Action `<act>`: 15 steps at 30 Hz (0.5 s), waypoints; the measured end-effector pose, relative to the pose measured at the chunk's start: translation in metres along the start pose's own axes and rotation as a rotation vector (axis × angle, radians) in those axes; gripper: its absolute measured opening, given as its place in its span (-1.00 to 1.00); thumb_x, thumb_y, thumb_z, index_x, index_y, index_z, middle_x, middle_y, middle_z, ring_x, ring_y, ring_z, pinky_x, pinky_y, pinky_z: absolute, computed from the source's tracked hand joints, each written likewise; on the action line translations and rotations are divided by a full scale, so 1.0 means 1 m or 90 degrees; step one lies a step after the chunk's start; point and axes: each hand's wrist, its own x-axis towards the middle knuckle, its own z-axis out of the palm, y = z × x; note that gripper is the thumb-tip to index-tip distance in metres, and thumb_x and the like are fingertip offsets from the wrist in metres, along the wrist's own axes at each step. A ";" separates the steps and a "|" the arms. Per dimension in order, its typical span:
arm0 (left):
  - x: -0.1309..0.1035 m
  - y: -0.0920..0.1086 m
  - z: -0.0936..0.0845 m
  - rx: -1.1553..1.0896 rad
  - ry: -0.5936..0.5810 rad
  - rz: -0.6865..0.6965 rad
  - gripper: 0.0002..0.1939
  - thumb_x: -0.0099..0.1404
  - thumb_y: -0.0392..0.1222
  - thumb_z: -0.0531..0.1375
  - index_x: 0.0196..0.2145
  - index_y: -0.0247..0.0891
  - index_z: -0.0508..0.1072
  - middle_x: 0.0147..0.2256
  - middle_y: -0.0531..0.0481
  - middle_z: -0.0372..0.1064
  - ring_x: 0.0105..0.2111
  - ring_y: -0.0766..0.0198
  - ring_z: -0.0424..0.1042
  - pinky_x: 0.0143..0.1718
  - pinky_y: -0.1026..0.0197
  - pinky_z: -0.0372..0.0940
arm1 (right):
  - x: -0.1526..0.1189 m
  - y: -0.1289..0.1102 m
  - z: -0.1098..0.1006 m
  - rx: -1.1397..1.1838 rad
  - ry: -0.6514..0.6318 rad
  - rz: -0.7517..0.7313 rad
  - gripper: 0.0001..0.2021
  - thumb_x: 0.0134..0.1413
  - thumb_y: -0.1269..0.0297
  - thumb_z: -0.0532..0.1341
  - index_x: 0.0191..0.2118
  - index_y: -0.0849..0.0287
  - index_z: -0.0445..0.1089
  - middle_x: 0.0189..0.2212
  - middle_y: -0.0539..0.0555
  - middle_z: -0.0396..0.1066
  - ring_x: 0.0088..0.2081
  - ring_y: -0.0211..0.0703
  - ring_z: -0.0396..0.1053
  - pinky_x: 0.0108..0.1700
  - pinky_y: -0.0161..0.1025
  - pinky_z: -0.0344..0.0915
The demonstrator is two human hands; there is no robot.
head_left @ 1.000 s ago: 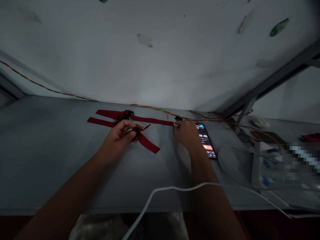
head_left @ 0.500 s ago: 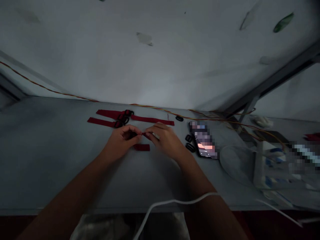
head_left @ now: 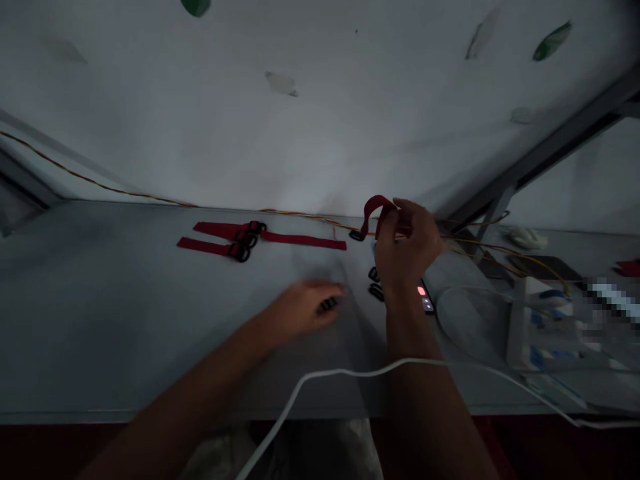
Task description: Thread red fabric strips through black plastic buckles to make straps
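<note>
My left hand [head_left: 305, 308], somewhat blurred, is closed on a small black buckle [head_left: 327, 305] above the grey table. Held up over the phone, my right hand [head_left: 407, 240] grips a red webbing strap [head_left: 375, 205] that arches toward the left. Just below that strap's hanging end is a black ring [head_left: 357, 235]; whether they touch I cannot tell. Several red straps [head_left: 215, 231] with black buckles [head_left: 239, 251] lie to the left, one strap reaching rightward. Two loose black fittings [head_left: 376, 292] rest beside my right wrist.
My right hand partly covers a lit phone [head_left: 427, 300]. A white cable [head_left: 345, 371] crosses in front of both forearms. Twisted wires [head_left: 145, 195] run along the wall. At the right stands a white power strip [head_left: 523, 320] near a metal frame bar [head_left: 540, 153].
My hands have parted. The right one has moved right and up with the red strap; the left has shifted right and down, with a black buckle now showing in it.
</note>
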 end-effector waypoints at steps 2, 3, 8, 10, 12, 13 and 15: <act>0.016 0.011 0.021 0.094 -0.042 0.053 -0.67 0.36 -0.33 0.15 0.07 -0.26 0.42 0.20 -0.20 0.34 0.19 0.10 0.35 0.21 0.06 0.27 | -0.003 -0.008 0.001 -0.005 0.006 -0.012 -0.76 0.27 0.27 0.08 -0.11 0.20 0.47 -0.35 0.14 0.45 -0.39 -0.15 0.38 -0.20 -0.13 0.35; 0.021 0.015 0.028 0.145 -0.035 0.071 -0.67 0.38 -0.29 0.15 0.09 -0.27 0.40 0.25 -0.22 0.26 0.26 0.04 0.25 0.25 -0.03 0.22 | -0.005 -0.011 0.002 -0.010 0.007 -0.012 -0.76 0.27 0.26 0.09 -0.12 0.19 0.49 -0.38 0.13 0.45 -0.40 -0.16 0.39 -0.19 -0.12 0.36; 0.013 0.014 0.016 0.272 0.042 0.055 -0.76 0.41 -0.21 0.12 -0.01 -0.24 0.45 0.11 -0.18 0.39 0.12 0.03 0.34 0.12 -0.06 0.27 | -0.018 -0.018 0.013 0.011 -0.050 -0.001 -0.74 0.30 0.18 0.11 -0.14 0.16 0.52 -0.35 0.13 0.52 -0.33 -0.12 0.45 -0.13 -0.12 0.36; 0.002 0.004 -0.001 0.320 0.097 0.013 -0.78 0.40 -0.26 0.10 -0.06 -0.23 0.47 0.05 -0.17 0.42 0.06 0.04 0.37 0.07 -0.06 0.25 | -0.023 -0.019 0.019 0.031 -0.125 -0.024 -0.73 0.32 0.19 0.10 -0.12 0.16 0.52 -0.25 0.18 0.55 -0.25 -0.08 0.48 -0.07 -0.10 0.35; -0.006 -0.008 -0.015 0.385 0.161 -0.058 -0.73 0.38 -0.30 0.10 -0.01 -0.24 0.46 0.11 -0.22 0.38 0.10 -0.03 0.33 0.08 -0.09 0.21 | -0.028 -0.020 0.026 0.047 -0.214 -0.080 -0.76 0.31 0.25 0.11 -0.12 0.16 0.53 -0.22 0.18 0.56 -0.20 -0.07 0.49 -0.01 -0.09 0.33; -0.009 -0.014 -0.020 0.411 0.186 -0.093 -0.69 0.37 -0.31 0.09 0.05 -0.24 0.44 0.16 -0.24 0.34 0.15 -0.05 0.30 0.11 -0.11 0.18 | -0.029 -0.019 0.029 0.056 -0.258 -0.114 -0.77 0.30 0.30 0.12 -0.13 0.15 0.53 -0.21 0.17 0.56 -0.18 -0.07 0.49 0.02 -0.09 0.32; -0.010 -0.024 -0.025 0.437 0.202 -0.142 -0.56 0.38 -0.32 0.07 0.20 -0.25 0.32 0.24 -0.27 0.26 0.24 -0.04 0.23 0.16 -0.12 0.12 | -0.030 -0.018 0.033 0.079 -0.330 -0.172 -0.77 0.25 0.40 0.13 -0.16 0.14 0.54 -0.21 0.14 0.56 -0.14 -0.06 0.47 0.04 -0.10 0.32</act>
